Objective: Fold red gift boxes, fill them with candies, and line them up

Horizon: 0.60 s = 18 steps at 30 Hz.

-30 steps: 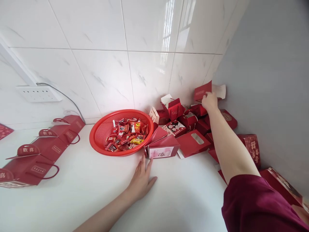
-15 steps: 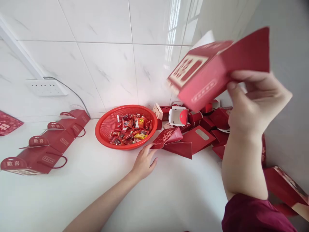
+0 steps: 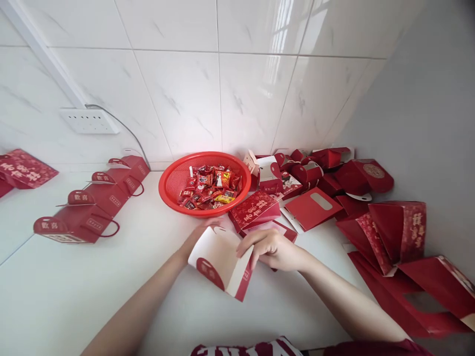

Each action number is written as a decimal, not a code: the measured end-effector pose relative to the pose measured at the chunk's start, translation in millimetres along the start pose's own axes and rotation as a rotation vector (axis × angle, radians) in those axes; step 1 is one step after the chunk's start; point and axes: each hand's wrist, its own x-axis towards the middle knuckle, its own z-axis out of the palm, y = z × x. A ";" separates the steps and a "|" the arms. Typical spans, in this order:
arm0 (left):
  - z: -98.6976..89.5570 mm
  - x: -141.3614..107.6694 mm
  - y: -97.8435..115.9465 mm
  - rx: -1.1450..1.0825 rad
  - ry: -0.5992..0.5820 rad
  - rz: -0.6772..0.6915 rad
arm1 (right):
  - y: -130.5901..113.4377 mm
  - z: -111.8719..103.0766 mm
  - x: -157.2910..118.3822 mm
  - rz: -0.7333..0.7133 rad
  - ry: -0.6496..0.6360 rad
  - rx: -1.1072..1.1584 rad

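A red paper gift box [image 3: 218,257] with a pale inside is held over the white counter, its open top tilted toward me and its flaps unfolded. My right hand [image 3: 276,249] grips its right wall, fingers over the edge. Around the far left side of the same box is my left hand [image 3: 200,231]; the box hides most of its fingers. Just beyond stands a red plastic basket [image 3: 165,200] of wrapped candies [image 3: 210,188]. A flat-topped red box with gold lettering [image 3: 256,210] lies beside the basket, past my right hand.
Folded red boxes with cord handles [image 3: 87,217] stand in a row at left. Several red boxes [image 3: 297,170] are piled behind and right of the basket; more unfolded cartons [image 3: 404,237] lie at far right. A socket strip [image 3: 89,121] is on the tiled wall.
My right hand has brought the raised box down and left to the middle, turning its open top toward me. My left hand has left the lettered box and come to this one.
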 end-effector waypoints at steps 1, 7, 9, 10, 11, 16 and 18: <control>-7.3 -3.1 -4.4 -0.013 -0.036 -0.015 | 2.6 4.6 -4.3 0.011 -0.036 0.014; -57.8 -46.8 16.2 -0.009 0.254 -0.063 | -4.3 10.4 -24.8 0.161 0.072 -0.015; -70.3 -62.4 41.5 0.084 0.251 0.133 | -4.7 11.1 -28.2 0.270 0.187 -0.312; -74.2 -68.4 53.8 0.158 0.159 0.274 | -3.2 12.9 -30.1 0.329 0.212 -0.484; -76.4 -73.1 64.4 0.249 0.035 0.407 | -0.5 15.7 -32.3 0.386 0.214 -0.645; -68.4 -83.5 75.0 0.553 -0.198 0.530 | 18.7 35.9 -51.8 0.617 0.134 -1.119; -64.3 -87.1 63.7 0.555 -0.127 0.460 | 24.1 39.3 -61.8 0.684 0.140 -1.230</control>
